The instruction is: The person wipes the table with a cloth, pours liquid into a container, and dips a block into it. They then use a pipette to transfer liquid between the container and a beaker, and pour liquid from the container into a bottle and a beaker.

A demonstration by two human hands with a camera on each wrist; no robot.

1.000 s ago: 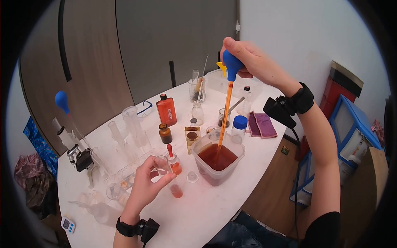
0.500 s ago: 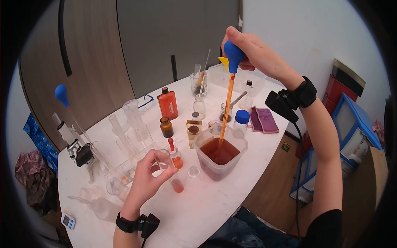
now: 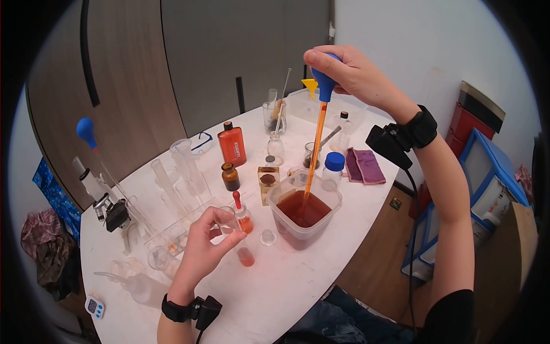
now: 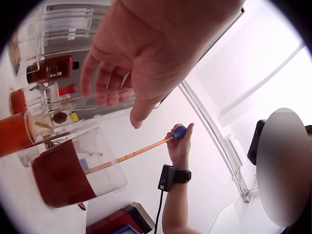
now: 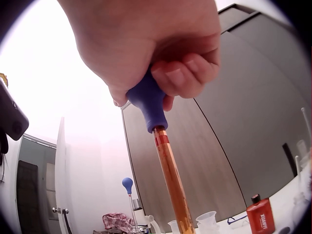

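My right hand [image 3: 361, 74] grips the blue rubber bulb [image 3: 327, 89] of a long glass pipette [image 3: 315, 152] filled with orange liquid. Its lower end dips into red-brown liquid [image 3: 299, 210] in a clear plastic tub [image 3: 298, 239]. In the right wrist view, fingers curl around the bulb [image 5: 150, 105]. Over on the left, my left hand [image 3: 201, 243] holds a clear glass tube near its top, between thumb and fingers; orange-red liquid [image 3: 246, 259] fills its bottom. Just behind stands a small dropper bottle [image 3: 246, 222] with a red bulb. A glass stopper [image 3: 267, 237] lies beside the tub.
Behind the tub are a brown bottle [image 3: 230, 178], a red flask [image 3: 232, 146], a blue-capped jar [image 3: 333, 166] and a purple cloth [image 3: 365, 166]. Clear cylinders [image 3: 186, 163], a wash bottle [image 3: 143, 289] and a microscope [image 3: 109, 209] occupy the left side.
The right hand has risen slightly with the pipette, then its thumb and fingers have closed further on the bulb, which looks squeezed. The left hand stays at the tube.
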